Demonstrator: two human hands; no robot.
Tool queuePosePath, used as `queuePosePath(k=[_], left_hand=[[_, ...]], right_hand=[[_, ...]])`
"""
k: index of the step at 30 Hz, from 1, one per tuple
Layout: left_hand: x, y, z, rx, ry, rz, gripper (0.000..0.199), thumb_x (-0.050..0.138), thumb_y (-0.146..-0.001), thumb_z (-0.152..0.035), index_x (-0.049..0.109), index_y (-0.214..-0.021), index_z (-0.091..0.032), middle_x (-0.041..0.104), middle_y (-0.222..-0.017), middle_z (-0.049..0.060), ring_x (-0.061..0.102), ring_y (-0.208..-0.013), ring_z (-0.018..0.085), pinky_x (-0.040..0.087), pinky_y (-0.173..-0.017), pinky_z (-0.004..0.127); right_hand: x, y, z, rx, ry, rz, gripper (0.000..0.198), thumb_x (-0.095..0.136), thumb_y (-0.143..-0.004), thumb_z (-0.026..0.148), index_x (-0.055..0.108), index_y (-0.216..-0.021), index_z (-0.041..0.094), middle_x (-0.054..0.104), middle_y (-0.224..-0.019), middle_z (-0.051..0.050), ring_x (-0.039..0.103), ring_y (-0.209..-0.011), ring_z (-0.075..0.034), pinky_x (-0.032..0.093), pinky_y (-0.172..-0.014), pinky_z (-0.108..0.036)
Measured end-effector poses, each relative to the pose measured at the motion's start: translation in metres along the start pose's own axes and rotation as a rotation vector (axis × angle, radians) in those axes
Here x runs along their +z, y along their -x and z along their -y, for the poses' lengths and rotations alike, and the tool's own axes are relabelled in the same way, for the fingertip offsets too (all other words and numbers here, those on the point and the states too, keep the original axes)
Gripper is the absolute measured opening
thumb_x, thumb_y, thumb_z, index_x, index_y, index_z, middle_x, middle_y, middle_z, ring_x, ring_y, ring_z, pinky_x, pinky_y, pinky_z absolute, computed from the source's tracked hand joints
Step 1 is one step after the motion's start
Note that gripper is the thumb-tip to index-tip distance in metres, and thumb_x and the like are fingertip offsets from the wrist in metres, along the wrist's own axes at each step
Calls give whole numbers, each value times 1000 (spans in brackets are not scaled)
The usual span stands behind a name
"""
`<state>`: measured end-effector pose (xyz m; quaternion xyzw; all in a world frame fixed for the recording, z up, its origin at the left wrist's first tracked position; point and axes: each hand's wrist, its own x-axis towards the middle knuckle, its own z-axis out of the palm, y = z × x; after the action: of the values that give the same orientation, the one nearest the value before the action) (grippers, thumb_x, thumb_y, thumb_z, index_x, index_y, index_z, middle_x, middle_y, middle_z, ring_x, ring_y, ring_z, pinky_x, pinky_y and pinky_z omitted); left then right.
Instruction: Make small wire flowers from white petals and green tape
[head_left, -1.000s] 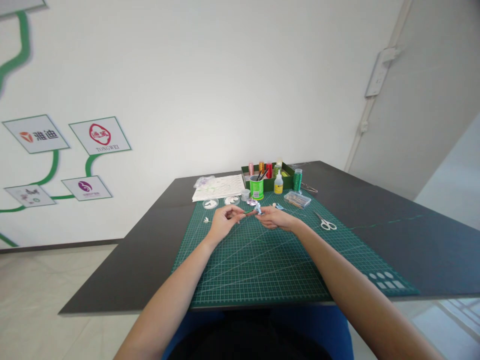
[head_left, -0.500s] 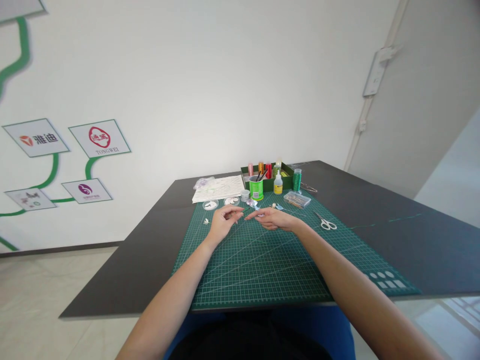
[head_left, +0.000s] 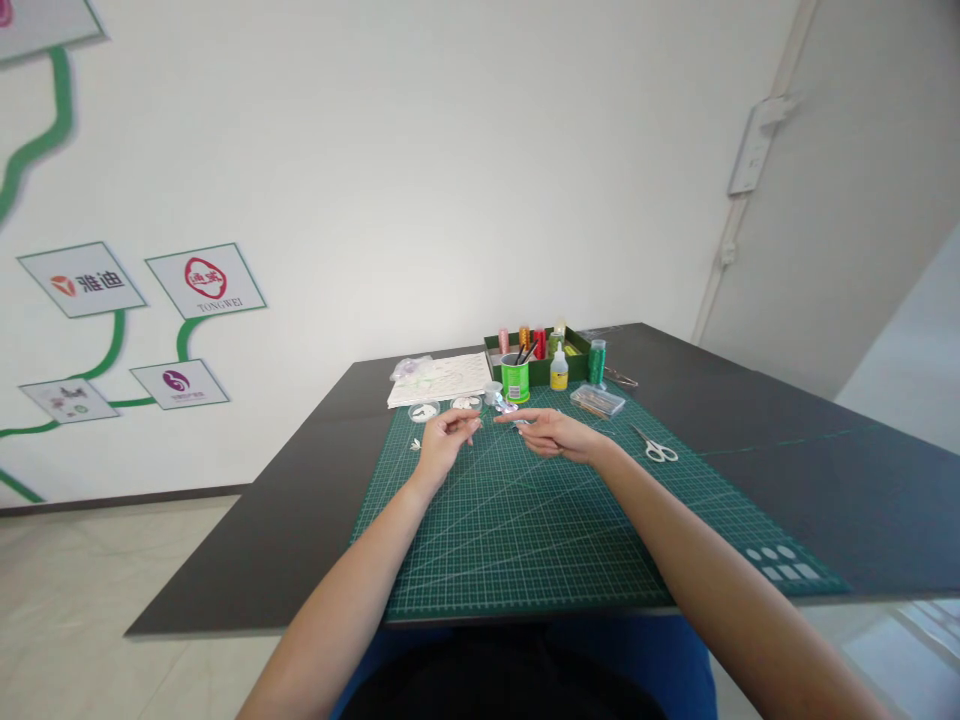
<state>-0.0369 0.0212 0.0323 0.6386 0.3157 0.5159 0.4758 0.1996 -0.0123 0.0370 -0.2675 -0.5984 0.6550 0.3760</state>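
Note:
Over the green cutting mat (head_left: 517, 540), my left hand (head_left: 448, 442) has thumb and fingertips pinched together. What sits in the pinch is too small to make out. Just to its right, my right hand (head_left: 556, 435) points its index finger left, with the other fingers curled. Whatever those curled fingers hold is hidden. A small gap separates the two hands. Behind the fingertips lie shiny pale pieces (head_left: 505, 407) beside a green can (head_left: 515, 379) with dark-handled tools. Two shallow dishes stand beyond my left hand, the nearer one (head_left: 424, 412) with white pieces in it.
Scissors (head_left: 658, 447) lie on the mat at the right. Behind are a clear case (head_left: 598, 402), a glue bottle (head_left: 559, 370), a green thread spool (head_left: 596, 362) and a dark green box (head_left: 577, 366) of spools. White sheets (head_left: 442, 378) lie at the back left.
My right index finger has lifted and straightened, and its tip is slightly farther from my left hand. The thin green strand seen between the hands is no longer plain. The view has shifted slightly.

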Motion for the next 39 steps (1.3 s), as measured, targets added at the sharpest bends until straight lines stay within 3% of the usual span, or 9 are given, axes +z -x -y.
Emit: queuePosePath(k=[7, 15, 23, 26, 28, 32, 34, 36, 39], left_hand=[[-1, -2, -7, -63, 100, -78, 40, 81, -61, -39, 72, -91, -13, 70, -72, 5, 49, -48, 7, 27, -41, 18], [-8, -4, -11, -38, 182, -178, 39, 81, -60, -35, 73, -91, -12, 68, -69, 3, 46, -47, 5, 25, -41, 18], [-18, -9, -9, -14, 223, -271, 38, 81, -61, -33, 72, -91, -11, 64, -65, 2, 46, -48, 5, 26, -42, 18], [-18, -10, -8, -19, 225, -278, 39, 81, -61, -33, 72, -91, -10, 64, -64, 2, 46, -48, 5, 26, -42, 17], [-18, -9, -7, -25, 214, -278, 40, 81, -61, -34, 72, -92, -11, 64, -64, 2, 46, -48, 5, 27, -42, 17], [-15, -8, -7, -35, 185, -267, 39, 81, -60, -33, 72, -91, -11, 65, -66, 2, 47, -48, 5, 28, -42, 17], [-12, -7, -8, -36, 160, -249, 38, 81, -60, -33, 73, -91, -12, 65, -66, 2, 48, -48, 5, 28, -43, 17], [-9, -5, -8, -29, 127, -223, 37, 81, -61, -34, 73, -91, -12, 64, -64, 1, 48, -48, 6, 30, -43, 17], [-4, -4, -6, -3, 59, -180, 35, 80, -63, -34, 73, -89, -13, 65, -63, 1, 48, -48, 7, 33, -44, 19]], right_hand=[[-4, -1, 2, -48, -15, -195, 40, 64, -85, 31, 62, -117, 8, 29, -41, 12, 16, -38, -5, 11, -40, -20], [-13, -1, 1, 51, 42, -217, 35, 64, -84, 29, 63, -111, 7, 31, -41, 12, 18, -37, -4, 10, -40, -21], [-21, 1, 3, 35, 56, -288, 33, 64, -82, 27, 61, -109, 8, 30, -42, 13, 17, -36, -4, 9, -39, -20], [-23, 0, 4, 66, 98, -400, 27, 59, -84, 22, 62, -107, 8, 28, -41, 13, 18, -34, -4, 10, -38, -19], [-25, -1, 4, 124, 178, -573, 25, 54, -84, 16, 62, -107, 7, 35, -41, 11, 24, -33, -5, 13, -37, -18], [-29, -3, 3, 161, 563, -1003, 34, 56, -80, 10, 61, -114, 8, 68, -70, -4, 46, -37, -6, 32, -40, -20], [-31, -4, 2, 79, 719, -1094, 36, 57, -79, 10, 62, -115, 11, 73, -89, -8, 52, -41, -6, 42, -48, -22], [-29, -7, 0, -39, 736, -1068, 37, 56, -81, 12, 61, -117, 13, 73, -102, -10, 55, -43, -6, 47, -53, -23], [-17, -14, -6, -192, 606, -867, 39, 57, -81, 17, 59, -120, 15, 70, -113, -12, 58, -48, -7, 51, -55, -25]])
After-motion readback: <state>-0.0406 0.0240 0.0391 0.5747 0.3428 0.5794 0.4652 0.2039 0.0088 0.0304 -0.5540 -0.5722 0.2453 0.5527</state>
